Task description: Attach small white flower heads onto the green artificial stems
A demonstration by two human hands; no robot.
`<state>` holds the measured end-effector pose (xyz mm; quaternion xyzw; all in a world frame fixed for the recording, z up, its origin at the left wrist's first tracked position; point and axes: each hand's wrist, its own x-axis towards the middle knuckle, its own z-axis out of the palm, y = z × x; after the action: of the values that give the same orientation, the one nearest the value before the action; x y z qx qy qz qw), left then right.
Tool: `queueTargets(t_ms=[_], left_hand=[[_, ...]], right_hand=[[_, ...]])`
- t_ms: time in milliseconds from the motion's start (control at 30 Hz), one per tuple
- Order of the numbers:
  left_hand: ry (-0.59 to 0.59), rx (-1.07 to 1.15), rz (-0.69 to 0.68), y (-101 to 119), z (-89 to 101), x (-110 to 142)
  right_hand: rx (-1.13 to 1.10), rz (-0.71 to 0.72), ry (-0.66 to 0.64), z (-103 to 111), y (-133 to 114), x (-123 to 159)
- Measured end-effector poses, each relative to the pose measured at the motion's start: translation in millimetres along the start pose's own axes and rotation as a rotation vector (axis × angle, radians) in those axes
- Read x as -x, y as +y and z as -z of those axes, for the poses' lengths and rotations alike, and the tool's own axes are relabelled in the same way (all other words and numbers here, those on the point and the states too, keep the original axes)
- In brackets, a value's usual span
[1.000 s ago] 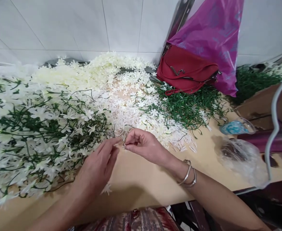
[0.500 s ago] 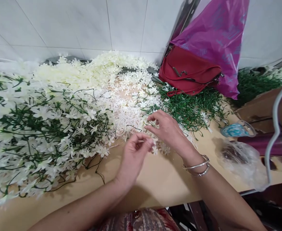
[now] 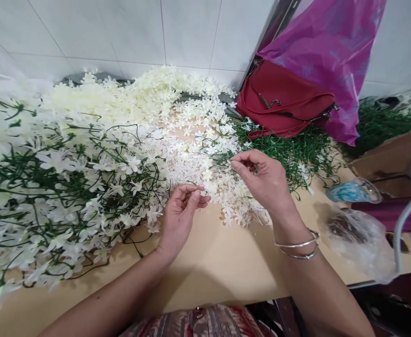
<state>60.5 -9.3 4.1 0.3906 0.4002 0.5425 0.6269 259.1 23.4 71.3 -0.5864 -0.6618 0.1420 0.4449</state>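
Note:
My left hand (image 3: 179, 220) is above the front of the table, thumb pressed to the index finger in a pinch. Anything between those fingertips is too small to make out. Farther right, my right hand (image 3: 267, 182) also pinches thumb against index finger, near the green plastic stems (image 3: 297, 157); what it holds, if anything, is unclear. Loose white artificial flower heads (image 3: 235, 210) lie between and beyond the hands. Behind them spreads a heap of thin white stamens (image 3: 182, 166). On the left is a large pile of white artificial flowers on green stems (image 3: 58, 161).
A cream flower heap (image 3: 121, 100) runs along the tiled wall (image 3: 135, 32). A red handbag (image 3: 286, 100) and purple plastic bag (image 3: 342, 51) stand at the back right. Nearer are a clear plastic bag (image 3: 363, 238), a blue-patterned cup (image 3: 349, 191) and a grey cable (image 3: 407, 210).
My hands, close together before, have moved apart: the left leftward, the right to the right. More of the loose flower heads between them now shows. The view has shifted slightly.

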Motion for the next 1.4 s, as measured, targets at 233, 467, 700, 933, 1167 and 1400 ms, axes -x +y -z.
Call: queueTargets(t_ms=[233,467,700,933,1167,1400], left_hand=[[0.035,0.071,0.061,-5,0.8,2],[-0.018,0.020,0.018,-6,2.9,3],[-0.001,-0.018,0.008,-6,3.0,2],[0.013,0.001,0.037,-5,3.0,2],[0.006,0.004,0.013,-6,3.6,3],[0.027,0.034,0.020,-5,4.6,3]], right_hand=[[-0.153,-0.051,-0.053,-7,16,4],[-0.449,-0.178,-0.164,-10,22,5],[-0.651,-0.269,-0.114,-11,16,3],[-0.838,-0.276,-0.202,-9,11,3],[-0.847,-0.359,-0.455,-12,11,10],[-0.833,-0.385,-0.487,-17,11,11]])
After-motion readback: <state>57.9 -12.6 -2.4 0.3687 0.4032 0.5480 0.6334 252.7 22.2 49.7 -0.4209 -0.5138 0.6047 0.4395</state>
